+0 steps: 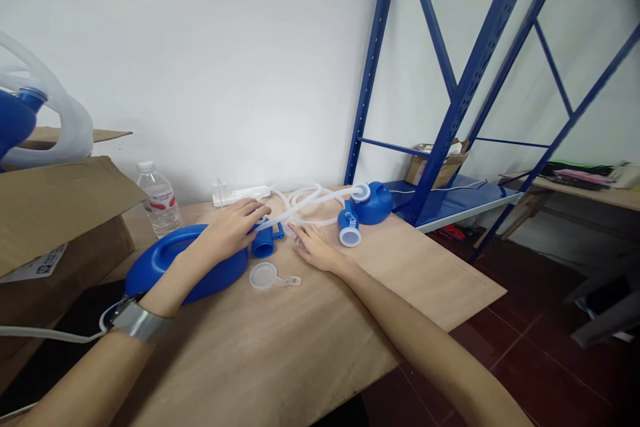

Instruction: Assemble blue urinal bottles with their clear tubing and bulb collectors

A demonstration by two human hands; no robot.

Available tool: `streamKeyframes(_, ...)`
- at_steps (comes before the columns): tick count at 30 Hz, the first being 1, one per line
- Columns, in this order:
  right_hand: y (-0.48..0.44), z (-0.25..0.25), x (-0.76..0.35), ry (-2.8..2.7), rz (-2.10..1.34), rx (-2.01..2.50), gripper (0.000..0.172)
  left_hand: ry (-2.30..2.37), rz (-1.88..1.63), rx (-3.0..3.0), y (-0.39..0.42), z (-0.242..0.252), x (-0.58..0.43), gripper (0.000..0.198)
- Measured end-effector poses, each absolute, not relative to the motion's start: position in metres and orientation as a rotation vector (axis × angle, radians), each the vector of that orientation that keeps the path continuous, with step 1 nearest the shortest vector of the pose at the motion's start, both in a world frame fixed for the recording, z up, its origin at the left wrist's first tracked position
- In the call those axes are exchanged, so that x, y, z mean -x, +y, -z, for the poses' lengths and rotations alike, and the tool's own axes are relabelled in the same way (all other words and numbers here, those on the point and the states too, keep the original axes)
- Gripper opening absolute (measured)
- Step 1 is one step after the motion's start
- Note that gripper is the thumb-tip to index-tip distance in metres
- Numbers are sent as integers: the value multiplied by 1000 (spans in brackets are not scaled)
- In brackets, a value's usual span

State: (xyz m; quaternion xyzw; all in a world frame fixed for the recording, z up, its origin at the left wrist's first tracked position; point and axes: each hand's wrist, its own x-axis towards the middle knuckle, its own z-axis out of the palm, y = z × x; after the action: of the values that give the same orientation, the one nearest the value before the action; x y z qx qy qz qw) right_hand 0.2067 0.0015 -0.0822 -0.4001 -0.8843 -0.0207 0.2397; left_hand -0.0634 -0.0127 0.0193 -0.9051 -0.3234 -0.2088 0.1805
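Observation:
My left hand (pixel 234 227) rests on top of a flat blue plastic container (pixel 165 260), fingers curled over its neck (pixel 263 245), which points right and stands uncapped. My right hand (pixel 314 247) lies on the wooden table (pixel 310 340) just right of that neck, fingers closed on a translucent white hose (pixel 300 208) that coils toward the back. A clear cap with a strap (pixel 265 275) lies in front of the neck. A second blue container (pixel 373 202) with a capped spout (pixel 349 229) sits farther right.
An open cardboard box (pixel 55 213) holding more hoses and blue containers stands at left. A water bottle (pixel 159 200) and a white power strip (pixel 240 195) are by the wall. Blue metal shelving (pixel 450 113) rises at right, beyond the table's edge.

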Motion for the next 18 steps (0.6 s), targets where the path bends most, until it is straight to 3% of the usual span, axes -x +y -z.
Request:
streamKeyframes(9, 1, 82, -207, -2428, -32, 1098, 65, -979, 455, 2484, -14, -17, 58, 21)
streamKeyframes(18, -9, 69, -200, -2308, -61, 1162, 68, -1177, 578, 2411, -15, -19, 58, 27)
